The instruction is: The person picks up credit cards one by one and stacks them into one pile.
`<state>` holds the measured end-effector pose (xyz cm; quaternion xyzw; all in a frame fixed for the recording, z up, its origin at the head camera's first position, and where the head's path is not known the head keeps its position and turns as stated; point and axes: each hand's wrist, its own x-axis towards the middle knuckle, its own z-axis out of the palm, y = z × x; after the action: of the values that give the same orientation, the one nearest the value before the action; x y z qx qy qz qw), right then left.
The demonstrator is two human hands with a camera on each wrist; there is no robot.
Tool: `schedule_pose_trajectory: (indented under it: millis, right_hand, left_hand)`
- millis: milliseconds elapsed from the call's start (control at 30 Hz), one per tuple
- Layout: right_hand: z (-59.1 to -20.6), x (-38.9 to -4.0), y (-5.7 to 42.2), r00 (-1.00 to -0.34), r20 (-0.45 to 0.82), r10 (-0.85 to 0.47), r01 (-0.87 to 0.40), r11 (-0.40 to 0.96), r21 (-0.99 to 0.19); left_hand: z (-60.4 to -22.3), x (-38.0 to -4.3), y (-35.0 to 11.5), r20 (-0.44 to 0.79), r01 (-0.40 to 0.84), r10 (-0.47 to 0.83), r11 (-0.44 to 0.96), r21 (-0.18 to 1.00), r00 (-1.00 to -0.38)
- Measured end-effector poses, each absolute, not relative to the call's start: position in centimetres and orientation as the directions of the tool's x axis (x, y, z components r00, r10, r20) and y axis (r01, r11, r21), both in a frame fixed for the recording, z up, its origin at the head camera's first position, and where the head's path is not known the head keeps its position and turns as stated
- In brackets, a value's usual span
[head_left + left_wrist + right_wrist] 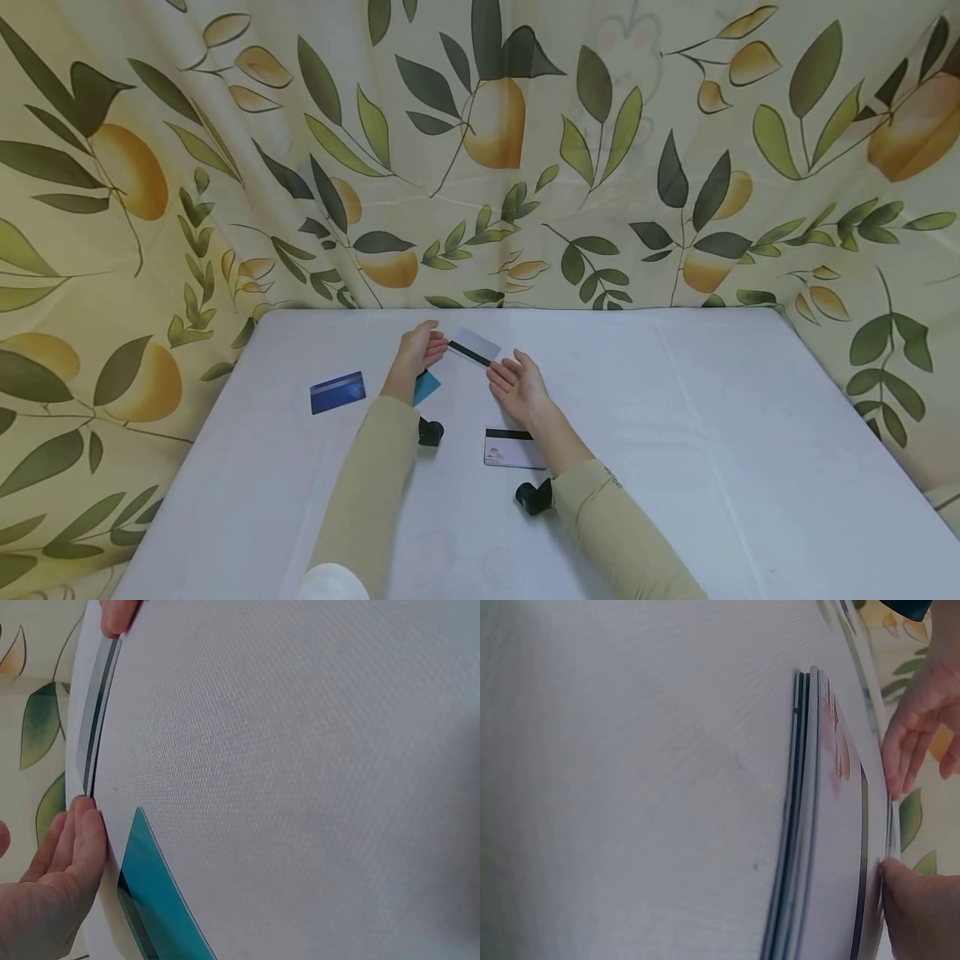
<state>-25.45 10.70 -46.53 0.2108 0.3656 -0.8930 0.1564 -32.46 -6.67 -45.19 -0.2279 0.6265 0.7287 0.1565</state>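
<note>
A pale card with a black stripe (474,345) lies on the white table between the two hands. At its left end, the left hand (422,348) has its fingertips right at the card's edge, fingers fairly straight. The right hand (521,387) reaches the opposite end with extended fingertips. In the left wrist view the same striped card (100,712) appears nearly edge-on between both hands' fingertips. A teal card (426,387) lies beside the left wrist, which partly hides it. Near the right wrist is a stack of cards (513,454), topped by a whitish one with a black stripe.
To the left of the left forearm a blue card (337,392) lies on the white table (712,433). Black wrist cameras (534,498) sit under the forearms. Behind the table's far edge hangs a curtain (525,192) with a fruit and leaf print.
</note>
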Motion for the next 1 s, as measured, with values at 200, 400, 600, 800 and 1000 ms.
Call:
schedule_pose_trajectory:
  millis: [200,400,600,800,1000]
  right_hand:
    - [-46.6,-25.5,10.8,-0.857,-0.500,-0.124,0.437,-0.689,-0.578]
    - [-46.6,-25.5,10.9,-0.849,-0.511,-0.135,0.453,-0.684,-0.572]
    - [-46.3,-25.4,11.3,-0.850,-0.507,-0.142,0.463,-0.662,-0.590]
    - [-46.0,-25.3,11.7,-0.850,-0.500,-0.167,0.474,-0.658,-0.585]
    - [-45.9,-25.4,11.9,-0.849,-0.499,-0.176,0.484,-0.640,-0.597]
  left_hand:
    - [-45.4,-32.6,-6.8,-0.525,-0.511,-0.050,-0.168,0.843,-0.850]
    - [-54.6,-39.1,-8.7,-0.511,-0.501,0.004,-0.204,0.841,-0.860]
    - [-58.1,-41.7,-9.0,-0.522,-0.513,-0.003,-0.178,0.840,-0.853]
    - [-56.6,-40.1,-9.0,-0.500,-0.497,0.024,-0.171,0.851,-0.865]
    - [-50.0,-35.3,-7.4,-0.499,-0.495,-0.043,-0.076,0.866,-0.866]
